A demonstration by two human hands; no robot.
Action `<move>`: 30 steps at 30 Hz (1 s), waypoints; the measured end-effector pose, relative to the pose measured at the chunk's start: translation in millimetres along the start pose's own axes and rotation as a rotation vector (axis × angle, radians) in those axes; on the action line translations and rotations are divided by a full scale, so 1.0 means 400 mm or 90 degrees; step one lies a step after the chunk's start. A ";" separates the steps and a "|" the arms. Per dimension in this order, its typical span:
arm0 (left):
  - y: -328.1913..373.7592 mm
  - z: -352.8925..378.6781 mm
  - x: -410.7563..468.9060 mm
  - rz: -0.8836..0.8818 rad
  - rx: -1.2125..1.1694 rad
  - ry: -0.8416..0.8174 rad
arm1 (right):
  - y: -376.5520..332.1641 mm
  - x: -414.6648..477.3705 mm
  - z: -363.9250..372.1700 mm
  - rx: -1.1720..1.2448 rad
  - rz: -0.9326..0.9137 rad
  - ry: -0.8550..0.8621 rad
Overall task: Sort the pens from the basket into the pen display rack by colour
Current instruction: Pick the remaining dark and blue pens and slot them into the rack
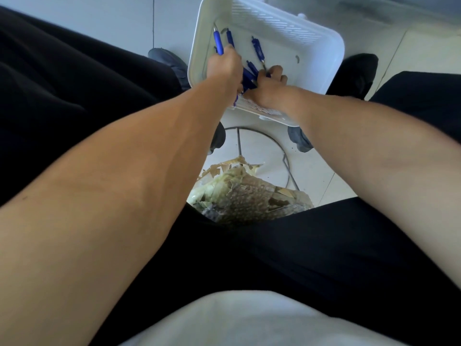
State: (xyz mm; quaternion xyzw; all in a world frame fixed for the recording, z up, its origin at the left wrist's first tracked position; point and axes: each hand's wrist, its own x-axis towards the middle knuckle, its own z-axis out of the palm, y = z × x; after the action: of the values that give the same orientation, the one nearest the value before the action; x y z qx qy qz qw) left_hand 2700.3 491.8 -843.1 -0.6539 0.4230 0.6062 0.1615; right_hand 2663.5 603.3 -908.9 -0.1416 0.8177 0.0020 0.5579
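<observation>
Pens (218, 43) blue (silver tips), bunch in left hand (224, 67), white basket (274, 23).

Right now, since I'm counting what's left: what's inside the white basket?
Only blue pens show; the left hand and right hand each grip some. Whatever lies beneath the hands is covered.

Your basket (334, 46) smooth white plastic, your pens (258, 49) glossy blue plastic with metal tips, floor (262, 151) below you smooth pale tile, your trousers (324, 258) matt black cloth, seat cover (249, 196) rough, flaking.
</observation>
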 end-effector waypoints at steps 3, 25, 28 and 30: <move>-0.001 -0.001 0.000 -0.003 0.006 -0.004 | 0.011 0.003 -0.020 0.057 0.017 0.008; -0.009 0.003 -0.035 0.061 0.026 -0.053 | 0.044 -0.150 -0.125 0.766 -0.168 -0.118; -0.010 -0.004 -0.017 0.043 -0.028 -0.045 | 0.049 -0.116 -0.106 0.790 -0.067 -0.055; -0.012 -0.005 -0.009 0.022 -0.090 -0.044 | 0.059 -0.082 -0.088 0.662 0.014 0.079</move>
State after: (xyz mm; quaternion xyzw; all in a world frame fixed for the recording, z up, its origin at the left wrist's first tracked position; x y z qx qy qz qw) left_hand 2705.5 494.5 -840.9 -0.6350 0.3844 0.6594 0.1189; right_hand 2636.7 628.0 -869.5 0.1628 0.7437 -0.4067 0.5051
